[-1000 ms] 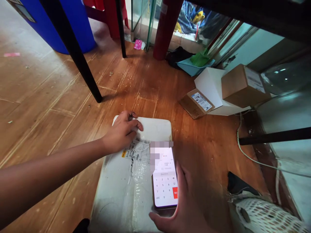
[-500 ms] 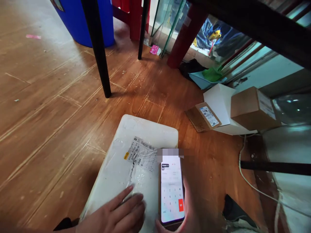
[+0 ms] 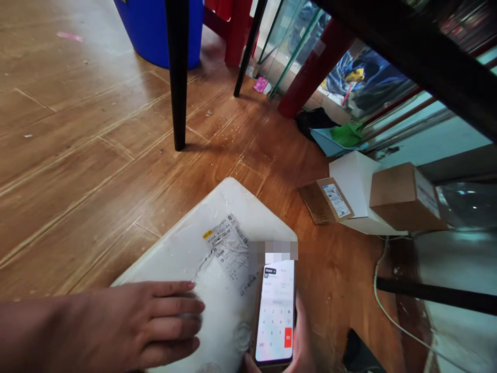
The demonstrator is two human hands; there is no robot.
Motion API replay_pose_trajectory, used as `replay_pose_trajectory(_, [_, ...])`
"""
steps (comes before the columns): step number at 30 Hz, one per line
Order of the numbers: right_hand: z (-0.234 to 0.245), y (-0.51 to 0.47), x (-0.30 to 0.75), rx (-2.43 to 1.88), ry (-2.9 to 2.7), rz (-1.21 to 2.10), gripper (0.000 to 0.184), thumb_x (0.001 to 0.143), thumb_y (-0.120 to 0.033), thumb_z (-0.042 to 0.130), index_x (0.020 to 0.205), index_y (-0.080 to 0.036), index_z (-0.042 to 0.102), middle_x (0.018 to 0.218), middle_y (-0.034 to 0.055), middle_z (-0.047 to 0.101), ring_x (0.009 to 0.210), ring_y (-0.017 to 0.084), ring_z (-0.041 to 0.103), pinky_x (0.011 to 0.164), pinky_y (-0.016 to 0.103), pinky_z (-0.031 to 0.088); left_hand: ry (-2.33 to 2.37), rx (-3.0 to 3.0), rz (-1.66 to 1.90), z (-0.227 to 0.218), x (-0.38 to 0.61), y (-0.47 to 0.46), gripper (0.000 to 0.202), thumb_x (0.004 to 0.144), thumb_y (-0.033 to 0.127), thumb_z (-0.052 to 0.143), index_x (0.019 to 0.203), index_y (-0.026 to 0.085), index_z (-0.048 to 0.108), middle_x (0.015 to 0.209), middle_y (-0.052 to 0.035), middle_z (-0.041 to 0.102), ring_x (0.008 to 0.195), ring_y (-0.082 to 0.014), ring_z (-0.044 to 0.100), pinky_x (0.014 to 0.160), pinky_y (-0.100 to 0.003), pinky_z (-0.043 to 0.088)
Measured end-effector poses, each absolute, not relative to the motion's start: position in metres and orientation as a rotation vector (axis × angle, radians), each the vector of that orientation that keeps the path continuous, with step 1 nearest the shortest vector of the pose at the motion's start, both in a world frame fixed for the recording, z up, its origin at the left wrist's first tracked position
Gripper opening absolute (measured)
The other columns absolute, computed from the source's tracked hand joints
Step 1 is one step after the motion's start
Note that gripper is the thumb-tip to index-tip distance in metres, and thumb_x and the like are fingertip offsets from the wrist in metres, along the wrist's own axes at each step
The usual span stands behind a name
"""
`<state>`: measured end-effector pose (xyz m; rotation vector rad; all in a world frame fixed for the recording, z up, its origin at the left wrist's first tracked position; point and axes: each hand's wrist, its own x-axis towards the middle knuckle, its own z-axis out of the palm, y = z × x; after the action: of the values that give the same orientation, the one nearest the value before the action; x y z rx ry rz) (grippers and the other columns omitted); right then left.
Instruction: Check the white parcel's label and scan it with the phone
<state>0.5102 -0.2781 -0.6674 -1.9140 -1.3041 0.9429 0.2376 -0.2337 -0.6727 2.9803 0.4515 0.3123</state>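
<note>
A white box, apparently foam wrapped in clear tape, sits low in front of me and carries a crumpled shipping label. Across its left part lies my left hand, fingers stretched out and touching the top, with nothing in them. My right hand is wrapped round a smartphone held above the box's right side. Its lit screen shows a number keypad with a red key; the top is blurred out.
Black furniture legs and a blue bin stand ahead. Cardboard boxes, a blue dustpan and a green brush are to the right. A white cable runs along the floor there.
The white box has turned clockwise, its far corner now pointing ahead. My left hand has shifted left and lies more sideways. The phone stays in my right hand; the view has shifted slightly.
</note>
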Motion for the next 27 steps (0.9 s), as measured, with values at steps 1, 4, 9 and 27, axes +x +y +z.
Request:
replay_pose_trajectory(1, [-0.666,-0.276,0.51,-1.952,-1.326,0.912,0.094,0.059,-0.025,0.065,0.142,-0.015,0.024,0.136,0.0177,0.048,0.125,0.039,0.049,0.099,0.053,0.049,0.395,2.976,0.302,-0.672,0.233,-0.227,0.042,0.094,0.021,0.044,0.134,0.033,0.047,0.14,0.0154,0.05,0.138,-0.0106,0.031,0.124,-0.033,0.02])
replay_pose_trajectory(4, [-0.658,-0.267,0.513,-2.038,-1.378,0.836,0.096,0.056,-0.024,0.063,0.143,-0.014,0.023,0.137,0.0187,0.046,0.121,0.038,0.052,0.096,0.052,0.05,0.207,2.97,0.314,-0.666,0.222,-0.205,0.038,0.094,0.024,0.045,0.131,0.032,0.05,0.134,0.0152,0.056,0.137,-0.0111,0.033,0.123,-0.034,0.022])
replay_pose_trajectory(9, [-0.647,-0.253,0.52,-2.092,-1.443,0.82,0.098,0.057,-0.029,0.067,0.143,-0.015,0.023,0.126,0.0173,0.056,0.105,0.033,0.064,0.083,0.044,0.057,-0.018,2.969,0.345,-0.658,0.198,-0.168,0.033,0.091,0.02,0.053,0.121,0.033,0.058,0.126,0.0125,0.063,0.131,-0.0097,0.042,0.123,-0.036,0.02])
replay_pose_trajectory(27, [-0.652,-0.218,0.544,-1.923,-1.938,0.626,0.105,0.053,-0.048,0.079,0.141,-0.019,0.03,0.121,0.014,0.043,0.114,0.037,0.048,0.088,0.052,0.05,0.322,2.686,0.371,-0.673,0.176,-0.162,0.048,0.097,0.041,0.026,0.136,0.022,0.047,0.119,-0.002,0.069,0.12,-0.0144,0.055,0.115,-0.033,0.028])
